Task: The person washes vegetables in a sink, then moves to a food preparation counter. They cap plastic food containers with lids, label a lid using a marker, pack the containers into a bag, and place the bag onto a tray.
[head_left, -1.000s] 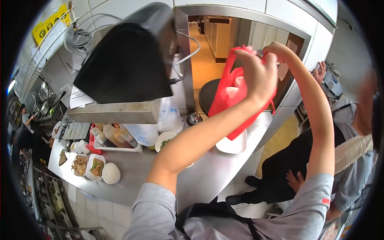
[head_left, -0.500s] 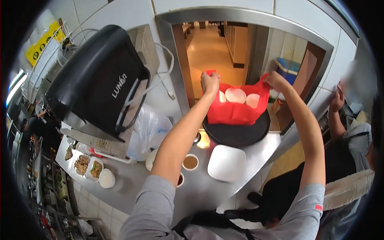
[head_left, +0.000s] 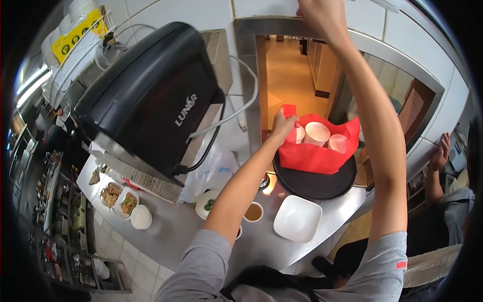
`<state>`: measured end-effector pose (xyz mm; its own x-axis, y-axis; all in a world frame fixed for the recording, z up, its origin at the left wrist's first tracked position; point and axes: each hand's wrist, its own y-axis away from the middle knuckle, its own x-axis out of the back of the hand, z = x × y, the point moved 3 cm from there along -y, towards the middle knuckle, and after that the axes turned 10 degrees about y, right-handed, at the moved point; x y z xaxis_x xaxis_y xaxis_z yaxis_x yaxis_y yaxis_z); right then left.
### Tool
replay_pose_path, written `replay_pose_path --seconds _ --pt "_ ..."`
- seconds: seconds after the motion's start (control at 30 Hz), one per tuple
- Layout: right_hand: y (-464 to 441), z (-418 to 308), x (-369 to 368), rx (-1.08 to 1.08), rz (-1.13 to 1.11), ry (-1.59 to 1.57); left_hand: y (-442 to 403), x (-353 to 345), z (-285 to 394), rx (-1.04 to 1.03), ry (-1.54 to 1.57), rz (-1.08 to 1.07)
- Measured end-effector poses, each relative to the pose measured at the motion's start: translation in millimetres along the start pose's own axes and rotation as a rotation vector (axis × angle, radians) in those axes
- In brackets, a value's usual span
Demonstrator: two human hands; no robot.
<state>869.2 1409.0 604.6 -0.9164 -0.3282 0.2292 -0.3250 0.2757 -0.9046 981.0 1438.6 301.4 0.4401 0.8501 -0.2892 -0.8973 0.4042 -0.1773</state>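
My left hand is closed on the left upper edge of a red bag. Inside the open bag stand white lidded tubs, their tops showing. The bag rests on a round black tray in front of the serving hatch. My right hand is raised high above the hatch opening, away from the bag. The top edge of the view cuts it off, so its fingers cannot be made out.
A black LUNAR machine stands at left on the steel counter. Near my forearm are a square white dish and a cup of brown sauce. Small food containers sit at left. A co-worker's hand is at far right.
My right hand has let go of the bag's right edge and risen above the hatch. That edge now stands by itself, while my left hand keeps its hold. The view has shifted left.
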Motion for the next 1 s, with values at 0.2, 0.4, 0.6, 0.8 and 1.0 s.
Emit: replay_pose_path --seconds 0.2,0.4,0.6,0.8,1.0 --pt "-15 6 -25 -0.017 -0.046 -0.219 3 17 -21 -0.112 -0.19 -0.017" --pt "159 165 -56 -0.458 -0.658 -0.531 -12 42 -28 -0.167 -0.148 0.062" --pt "232 310 -103 -0.256 -1.031 0.336 -1 24 -9 -0.198 -0.031 0.044" --pt "232 322 -128 -0.2 -0.805 0.46 3 16 4 -0.301 -0.172 0.034" --pt "241 301 -132 -0.159 -0.517 0.492 4 11 9 -0.274 -0.267 -0.069"
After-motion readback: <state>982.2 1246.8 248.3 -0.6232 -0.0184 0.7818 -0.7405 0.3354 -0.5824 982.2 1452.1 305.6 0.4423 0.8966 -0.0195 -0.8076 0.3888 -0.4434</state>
